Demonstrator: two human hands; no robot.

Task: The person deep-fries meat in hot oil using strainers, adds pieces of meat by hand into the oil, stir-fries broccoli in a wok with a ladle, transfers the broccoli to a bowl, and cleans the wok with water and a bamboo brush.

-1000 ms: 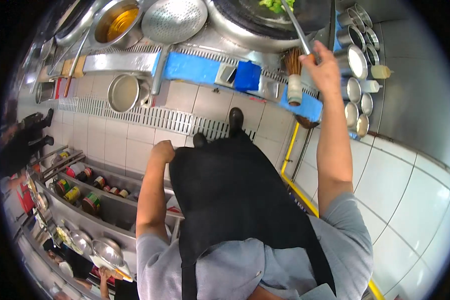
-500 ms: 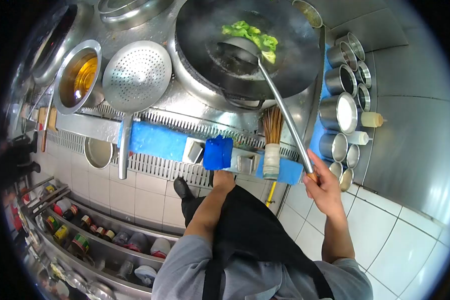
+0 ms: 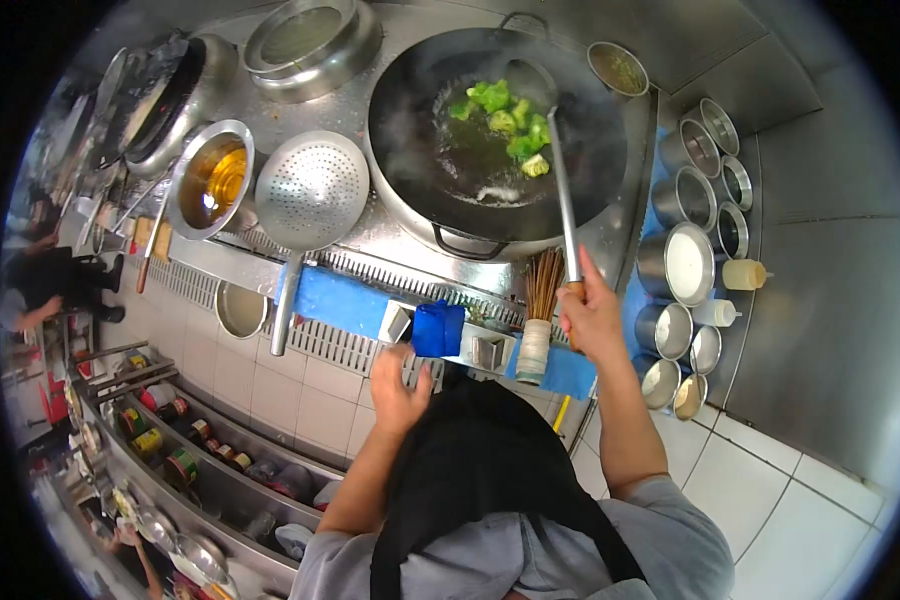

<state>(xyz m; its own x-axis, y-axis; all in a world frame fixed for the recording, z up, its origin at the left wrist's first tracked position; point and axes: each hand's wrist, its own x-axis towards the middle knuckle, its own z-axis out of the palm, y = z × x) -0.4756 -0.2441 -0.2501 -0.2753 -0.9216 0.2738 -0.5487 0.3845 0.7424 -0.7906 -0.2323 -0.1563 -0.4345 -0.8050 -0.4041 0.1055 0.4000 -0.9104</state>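
Observation:
My right hand [image 3: 594,318] is wrapped round the wooden end of a long-handled ladle [image 3: 562,185]. The ladle's bowl rests in the big black wok [image 3: 580,200], at the far side of some green vegetable pieces [image 3: 510,120] that look like broccoli. Steam rises from the wok. My left hand [image 3: 398,392] holds nothing, with thumb and fingers apart, just below a small metal box [image 3: 394,322] on the stove's front edge. A folded blue cloth [image 3: 437,329] lies beside that box, close to the left hand.
A bamboo brush [image 3: 538,320] lies on the front ledge. Left of the wok are a perforated strainer [image 3: 312,190] and a pot of amber liquid [image 3: 210,180]. Metal seasoning containers [image 3: 676,262] line the right. Another person [image 3: 60,280] is at far left.
My left hand has come away from the blue cloth, moving left. The ladle has gone deeper into the wok, past the vegetables, and the vegetables are spread differently. The view has shifted.

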